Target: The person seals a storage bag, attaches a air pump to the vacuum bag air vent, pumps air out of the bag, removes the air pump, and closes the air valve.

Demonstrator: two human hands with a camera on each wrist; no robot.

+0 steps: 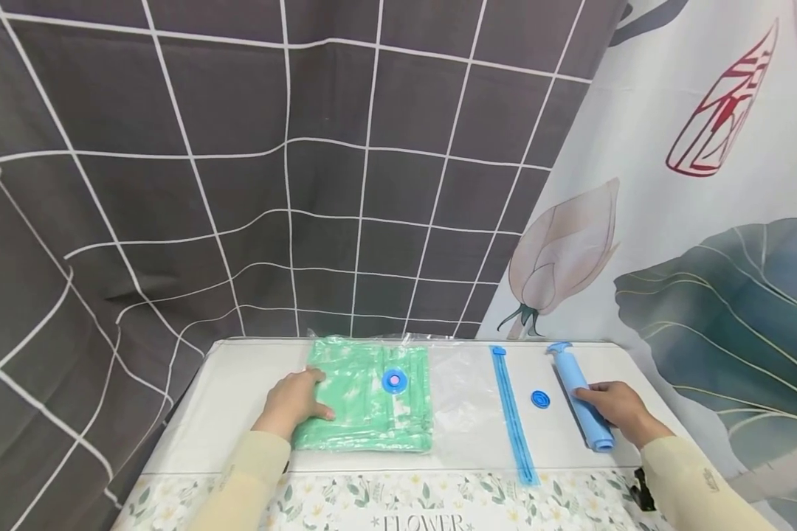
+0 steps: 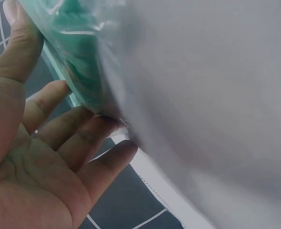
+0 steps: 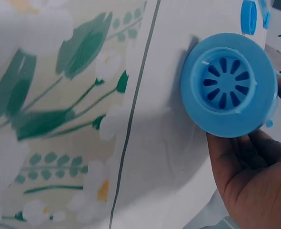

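A clear plastic storage bag (image 1: pixel 461 394) with folded green material (image 1: pixel 355 413) inside lies on the table. A round blue valve (image 1: pixel 395 381) with a pink centre sits on its face. At the bag's left edge rests my left hand (image 1: pixel 295 402), thumb and fingers spread along the side. The left wrist view shows those fingertips against the plastic. My right hand (image 1: pixel 614 405) grips a light blue hand pump (image 1: pixel 579 394) around its barrel. The pump's slotted round end (image 3: pixel 226 86) faces the right wrist camera, and its T-shaped handle (image 1: pixel 559 347) points away from me.
A blue zip strip (image 1: pixel 514 417) with a slider runs down the bag's right side. Between the strip and the pump lies a round blue cap (image 1: pixel 540 399). Flowered cloth (image 1: pixel 345 494) lines the table's front; a dark grid curtain (image 1: pixel 332 184) hangs behind.
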